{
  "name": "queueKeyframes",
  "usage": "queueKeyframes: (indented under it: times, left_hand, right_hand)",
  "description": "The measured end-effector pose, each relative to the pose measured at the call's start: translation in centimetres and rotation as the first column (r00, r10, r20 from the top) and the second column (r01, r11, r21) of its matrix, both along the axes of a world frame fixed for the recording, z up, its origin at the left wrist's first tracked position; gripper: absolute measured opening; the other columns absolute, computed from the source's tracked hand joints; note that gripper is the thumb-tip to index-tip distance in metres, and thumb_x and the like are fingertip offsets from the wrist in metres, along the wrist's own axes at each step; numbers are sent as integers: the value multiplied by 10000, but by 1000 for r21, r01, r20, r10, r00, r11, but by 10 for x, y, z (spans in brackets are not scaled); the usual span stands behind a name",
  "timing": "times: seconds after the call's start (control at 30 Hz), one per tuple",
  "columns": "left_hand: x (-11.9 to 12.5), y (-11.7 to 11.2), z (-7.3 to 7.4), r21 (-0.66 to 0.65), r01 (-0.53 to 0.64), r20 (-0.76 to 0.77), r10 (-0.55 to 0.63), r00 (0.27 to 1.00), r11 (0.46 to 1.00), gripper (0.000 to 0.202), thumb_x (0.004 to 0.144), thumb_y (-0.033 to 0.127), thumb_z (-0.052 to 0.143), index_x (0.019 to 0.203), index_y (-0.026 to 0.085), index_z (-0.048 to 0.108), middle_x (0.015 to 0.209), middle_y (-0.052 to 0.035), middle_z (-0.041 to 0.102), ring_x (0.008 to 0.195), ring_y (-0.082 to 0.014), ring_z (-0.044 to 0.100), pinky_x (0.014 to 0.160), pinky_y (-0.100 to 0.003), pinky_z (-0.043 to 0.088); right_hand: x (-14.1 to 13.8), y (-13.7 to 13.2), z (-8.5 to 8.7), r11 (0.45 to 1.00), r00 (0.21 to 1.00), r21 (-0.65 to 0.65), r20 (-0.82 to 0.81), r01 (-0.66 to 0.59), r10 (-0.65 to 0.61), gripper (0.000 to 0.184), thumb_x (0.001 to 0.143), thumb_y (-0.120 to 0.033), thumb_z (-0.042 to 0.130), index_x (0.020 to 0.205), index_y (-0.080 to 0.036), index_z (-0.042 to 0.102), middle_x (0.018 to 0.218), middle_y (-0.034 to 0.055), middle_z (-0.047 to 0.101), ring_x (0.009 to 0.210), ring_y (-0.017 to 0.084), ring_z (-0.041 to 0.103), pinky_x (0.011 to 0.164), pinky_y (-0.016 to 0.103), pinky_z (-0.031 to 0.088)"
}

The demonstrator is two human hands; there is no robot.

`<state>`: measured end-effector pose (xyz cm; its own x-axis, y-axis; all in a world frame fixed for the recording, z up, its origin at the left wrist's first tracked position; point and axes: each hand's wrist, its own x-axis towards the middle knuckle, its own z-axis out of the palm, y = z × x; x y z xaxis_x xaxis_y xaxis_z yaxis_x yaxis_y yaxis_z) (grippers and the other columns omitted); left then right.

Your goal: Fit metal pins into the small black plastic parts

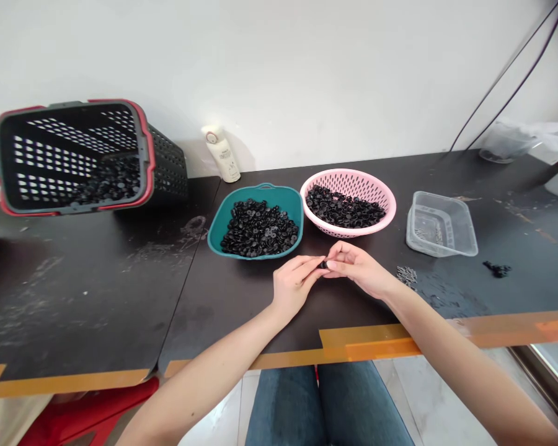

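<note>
My left hand (294, 284) and my right hand (353, 267) meet over the table, both closed around one small round black part (323, 264). Fingertips hide much of it, and its exact kind is not clear. Just behind my left hand stands a teal basin (215, 232) heaped with small black disc-like parts (260, 230). A pink perforated basket (384, 192) behind my right hand holds more black ring-like parts (344, 209). Small grey metal pieces (407, 275) lie in a pile beside my right wrist.
A dark basket with a red rim (149, 161) lies tipped at the left, black parts inside. A white bottle (223, 155) stands by the wall. At the right are a clear plastic tub (465, 229) and a few black bits (496, 269). Tape (297, 358) covers the table's front edge.
</note>
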<state>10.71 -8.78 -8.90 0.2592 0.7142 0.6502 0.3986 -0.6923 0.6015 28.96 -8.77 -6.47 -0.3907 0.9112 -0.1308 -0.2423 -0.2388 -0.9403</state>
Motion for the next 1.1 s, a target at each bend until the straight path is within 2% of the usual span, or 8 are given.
queueKeyframes:
  times: [0.23, 0.47, 0.63, 0.9, 1.1]
  left_hand:
    - [0, 1, 0, 31, -18, 18, 17, 1000, 999, 218, 809, 222, 652, 1024, 221, 691, 933, -36, 710, 823, -148, 662, 754, -273, 560]
    - [1, 0, 2, 5, -30, 46, 30, 998, 1000, 224, 823, 226, 635, 1042, 223, 683, 955, -44, 705, 835, -153, 664, 754, -284, 568]
    - [1, -1, 2, 2, -28, 54, 28, 998, 1000, 231, 820, 217, 638, 1047, 224, 681, 963, -43, 704, 846, -153, 664, 767, -287, 569]
    - [0, 0, -2, 16, -17, 53, 16, 998, 1000, 232, 802, 208, 658, 1031, 223, 689, 952, -41, 711, 827, -155, 668, 757, -287, 570]
    - [-1, 0, -2, 62, 13, 15, -14, 1000, 998, 223, 809, 200, 650, 1026, 227, 691, 955, -43, 720, 807, -160, 667, 716, -293, 562]
  right_hand:
    - [-2, 0, 0, 999, 999, -39, -35, 4, -5, 253, 735, -296, 740, 875, -206, 549, 825, -15, 643, 823, 158, 673, 848, 362, 526]
    - [-3, -1, 2, 998, 998, -35, -30, 49, -50, 217, 739, -303, 731, 871, -205, 589, 873, -9, 622, 830, 143, 646, 857, 364, 532]
    - [-4, -2, 1, 998, 998, -15, 4, 58, -58, 204, 739, -324, 729, 829, -190, 605, 814, -11, 624, 813, 144, 645, 847, 369, 535]
    - [-2, -1, 1, 999, 999, 25, 32, 21, -22, 242, 731, -348, 736, 812, -184, 576, 801, 4, 648, 817, 168, 666, 843, 376, 525]
    - [-5, -2, 0, 1000, 998, -1, -67, 3, -4, 292, 705, -303, 760, 788, -211, 496, 807, -21, 601, 794, 147, 631, 841, 375, 515]
